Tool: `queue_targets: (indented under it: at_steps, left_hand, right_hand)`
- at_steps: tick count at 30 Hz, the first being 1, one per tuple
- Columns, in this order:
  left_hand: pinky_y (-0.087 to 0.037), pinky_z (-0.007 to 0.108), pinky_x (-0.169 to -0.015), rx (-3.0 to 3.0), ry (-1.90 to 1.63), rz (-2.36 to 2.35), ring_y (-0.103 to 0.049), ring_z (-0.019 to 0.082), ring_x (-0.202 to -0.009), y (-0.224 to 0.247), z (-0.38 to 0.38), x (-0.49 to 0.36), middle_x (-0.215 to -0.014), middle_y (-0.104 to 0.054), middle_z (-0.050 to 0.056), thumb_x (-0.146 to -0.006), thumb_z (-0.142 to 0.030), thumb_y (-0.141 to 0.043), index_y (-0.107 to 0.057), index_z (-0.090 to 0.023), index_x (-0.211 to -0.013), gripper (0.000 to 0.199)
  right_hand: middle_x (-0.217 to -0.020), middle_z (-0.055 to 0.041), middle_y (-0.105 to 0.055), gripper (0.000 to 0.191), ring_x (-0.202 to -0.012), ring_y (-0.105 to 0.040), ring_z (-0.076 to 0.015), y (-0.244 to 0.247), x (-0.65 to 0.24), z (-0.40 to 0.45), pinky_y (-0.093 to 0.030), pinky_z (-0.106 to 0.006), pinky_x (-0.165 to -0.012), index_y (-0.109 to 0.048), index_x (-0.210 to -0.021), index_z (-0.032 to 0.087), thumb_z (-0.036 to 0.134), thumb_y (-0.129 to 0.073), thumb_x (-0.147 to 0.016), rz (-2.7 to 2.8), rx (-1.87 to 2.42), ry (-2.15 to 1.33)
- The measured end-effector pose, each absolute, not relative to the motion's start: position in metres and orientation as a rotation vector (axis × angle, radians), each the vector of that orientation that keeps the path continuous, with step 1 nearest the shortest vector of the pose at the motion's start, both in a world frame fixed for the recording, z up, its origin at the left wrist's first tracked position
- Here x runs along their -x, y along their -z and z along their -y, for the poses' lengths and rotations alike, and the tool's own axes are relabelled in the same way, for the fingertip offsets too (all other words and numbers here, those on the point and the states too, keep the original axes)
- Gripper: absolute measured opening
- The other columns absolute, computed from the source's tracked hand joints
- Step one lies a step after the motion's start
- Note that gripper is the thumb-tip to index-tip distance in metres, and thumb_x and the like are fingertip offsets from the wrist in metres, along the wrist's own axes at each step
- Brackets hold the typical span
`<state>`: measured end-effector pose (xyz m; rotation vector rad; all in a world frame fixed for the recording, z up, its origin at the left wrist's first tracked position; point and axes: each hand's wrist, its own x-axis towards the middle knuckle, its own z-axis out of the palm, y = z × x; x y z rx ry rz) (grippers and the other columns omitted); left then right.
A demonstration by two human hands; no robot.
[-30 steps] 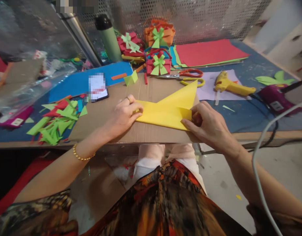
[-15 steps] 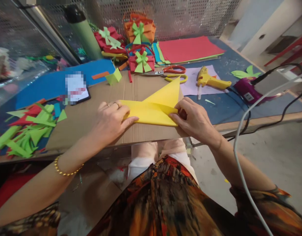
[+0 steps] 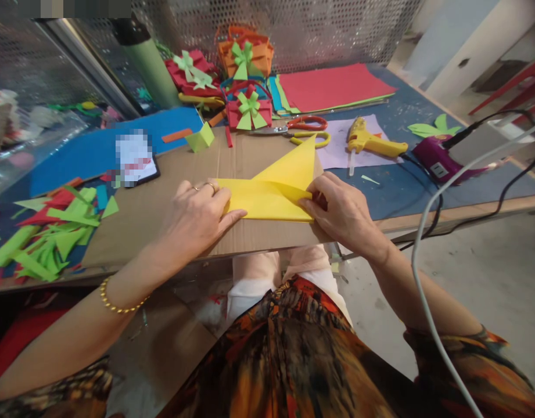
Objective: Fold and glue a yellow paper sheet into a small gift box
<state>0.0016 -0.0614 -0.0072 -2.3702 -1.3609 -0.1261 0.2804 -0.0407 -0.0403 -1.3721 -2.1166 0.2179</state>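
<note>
A folded sheet of yellow paper (image 3: 271,199) lies on the brown cardboard (image 3: 136,215) near the table's front edge, with a pointed flap rising toward the back right. My left hand (image 3: 201,206) grips its left end, thumb along the lower edge. At the right end, the thumb and fingers of my right hand (image 3: 337,206) pinch the paper where the flap meets the lower layer.
Behind the paper lie scissors (image 3: 308,123), a yellow glue gun (image 3: 376,141) and small decorated paper bags (image 3: 250,110). Green and red scraps (image 3: 62,232) and a phone (image 3: 136,158) are at left. A white cable (image 3: 417,244) hangs at right.
Both hands keep their hold on the yellow paper, nearly unmoved. The view has shifted very slightly.
</note>
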Motion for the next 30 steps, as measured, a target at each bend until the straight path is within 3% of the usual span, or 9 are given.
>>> queue_targets:
  at_steps: [5,8,11,16,21,24,30]
  left_hand:
    - [-0.040,0.038,-0.078,2.461,0.289,1.244,-0.063,0.026,-0.087,0.014,0.058,-0.002,-0.089,-0.068,0.009,-0.101,-0.031,-0.059,-0.070,-0.015,-0.090,0.022]
    - [-0.041,0.035,-0.077,2.523,0.394,1.106,-0.062,0.022,-0.084,0.018,0.055,-0.004,-0.084,-0.066,0.006,-0.105,-0.024,-0.050,-0.072,-0.017,-0.090,0.028]
    - [-0.044,0.033,-0.077,2.575,0.455,0.980,-0.061,0.020,-0.083,0.021,0.054,-0.007,-0.085,-0.064,0.005,-0.107,-0.020,-0.044,-0.075,-0.019,-0.102,0.032]
    - [-0.045,0.032,-0.076,2.568,0.403,0.852,-0.059,0.021,-0.084,0.022,0.057,-0.009,-0.093,-0.064,0.007,-0.104,-0.022,-0.051,-0.071,-0.028,-0.128,0.032]
    - [-0.046,0.033,-0.075,2.547,0.257,0.846,-0.060,0.022,-0.083,0.019,0.060,-0.010,-0.095,-0.065,0.009,-0.104,-0.018,-0.046,-0.068,-0.028,-0.133,0.038]
    - [-0.046,0.034,-0.074,2.542,0.212,0.862,-0.061,0.023,-0.084,0.018,0.061,-0.011,-0.097,-0.065,0.010,-0.105,-0.020,-0.044,-0.066,-0.030,-0.136,0.039]
    - [-0.048,0.035,-0.076,2.556,0.136,0.902,-0.063,0.025,-0.086,0.014,0.064,-0.012,-0.097,-0.066,0.011,-0.105,-0.022,-0.044,-0.065,-0.030,-0.139,0.040]
  right_hand:
    - [-0.082,-0.0012,-0.056,0.016,-0.066,-0.044,-0.0149,0.040,-0.280,0.042,-0.031,-0.030,-0.062,-0.050,-0.081,0.023,0.029,-0.062,-0.088,2.107,1.353,-0.239]
    - [-0.081,-0.0009,-0.055,0.018,-0.065,-0.045,-0.0148,0.038,-0.281,0.043,-0.032,-0.030,-0.062,-0.048,-0.079,0.023,0.029,-0.062,-0.088,2.104,1.344,-0.261]
    - [-0.083,-0.0015,-0.058,0.017,-0.065,-0.047,-0.0153,0.039,-0.282,0.043,-0.033,-0.030,-0.061,-0.051,-0.081,0.023,0.030,-0.064,-0.088,2.106,1.351,-0.258]
    - [-0.098,-0.0050,-0.063,0.020,-0.069,-0.055,-0.0175,0.045,-0.284,0.041,-0.043,-0.032,-0.064,-0.059,-0.103,0.023,0.029,-0.067,-0.087,2.068,1.316,-0.176]
    - [-0.122,-0.0133,-0.059,0.026,-0.093,-0.063,-0.0227,0.041,-0.283,0.053,-0.052,-0.038,-0.077,-0.057,-0.126,0.022,0.023,-0.050,-0.100,2.028,1.094,0.007]
    - [-0.124,-0.0136,-0.062,0.027,-0.108,-0.058,-0.0276,0.037,-0.279,0.067,-0.048,-0.044,-0.087,-0.056,-0.129,0.022,0.024,-0.050,-0.103,2.175,0.903,0.247]
    - [-0.109,-0.0100,-0.068,0.024,-0.099,-0.053,-0.0257,0.041,-0.273,0.083,-0.038,-0.041,-0.084,-0.067,-0.120,0.023,0.035,-0.051,-0.106,2.454,0.879,0.336]
